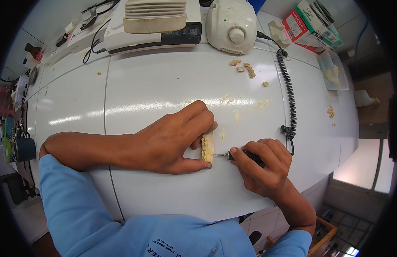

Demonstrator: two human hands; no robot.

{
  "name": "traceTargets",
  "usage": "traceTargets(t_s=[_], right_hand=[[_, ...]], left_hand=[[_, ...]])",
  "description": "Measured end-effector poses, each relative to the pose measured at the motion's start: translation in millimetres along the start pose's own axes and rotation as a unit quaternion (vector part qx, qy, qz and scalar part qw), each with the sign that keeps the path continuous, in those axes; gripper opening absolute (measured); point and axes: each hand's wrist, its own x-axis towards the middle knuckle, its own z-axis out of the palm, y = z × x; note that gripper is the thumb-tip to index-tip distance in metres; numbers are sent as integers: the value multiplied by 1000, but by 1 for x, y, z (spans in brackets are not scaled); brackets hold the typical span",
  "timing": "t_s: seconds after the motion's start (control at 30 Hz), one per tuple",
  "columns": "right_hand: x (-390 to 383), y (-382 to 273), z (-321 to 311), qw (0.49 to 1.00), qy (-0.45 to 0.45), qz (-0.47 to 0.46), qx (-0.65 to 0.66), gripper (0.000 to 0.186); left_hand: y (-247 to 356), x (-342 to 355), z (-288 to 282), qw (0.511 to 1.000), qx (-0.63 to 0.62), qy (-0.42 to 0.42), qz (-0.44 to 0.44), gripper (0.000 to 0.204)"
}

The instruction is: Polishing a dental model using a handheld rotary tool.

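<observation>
Dental cast (pixel 208 146) between left fingers (pixel 202 123), drill (pixel 254 158) alongside

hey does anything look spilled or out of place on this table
Yes, pale powder lies scattered on the white table beyond the right hand, and small yellowish crumbs lie loose toward the table's right side. Nothing contains either, so both look spilled.

The model (pixel 208 148) is partly hidden by the left hand (pixel 170 139), and most of the handpiece (pixel 253 158) is covered by the right hand (pixel 267 168). Whether the model is touched by the thin bur (pixel 220 155) cannot be told. The ridged block (pixel 155 24) is cut off by the upper edge, the shirt (pixel 117 240) by the lower. The contents of the tub (pixel 343 80) are too blurred to be identified.
</observation>
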Motion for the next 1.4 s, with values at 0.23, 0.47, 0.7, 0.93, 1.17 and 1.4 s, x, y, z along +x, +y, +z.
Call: traceTargets(t_s=[0.23, 0.47, 0.7, 0.93, 1.17, 1.4], right_hand=[[0, 0, 2, 1000, 11, 5, -4, 31], [2, 1, 0, 1000, 3, 2, -10, 32], [3, -1, 1, 1000, -2, -3, -9, 34], [0, 0, 0, 1000, -2, 2, -4, 35], [1, 0, 1, 1000, 2, 1, -5, 36], [2, 1, 1, 1000, 3, -4, -7, 33]], left_hand=[[2, 0, 0, 1000, -10, 1, -5, 67], [0, 0, 0, 1000, -10, -3, -5, 67], [0, -3, -1, 1000, -8, 3, -3, 69], [0, -1, 1, 1000, -11, -1, 2, 70], [0, 0, 1, 1000, -5, 2, 4, 70], [-1, 0, 1, 1000, -7, 3, 6, 70]])
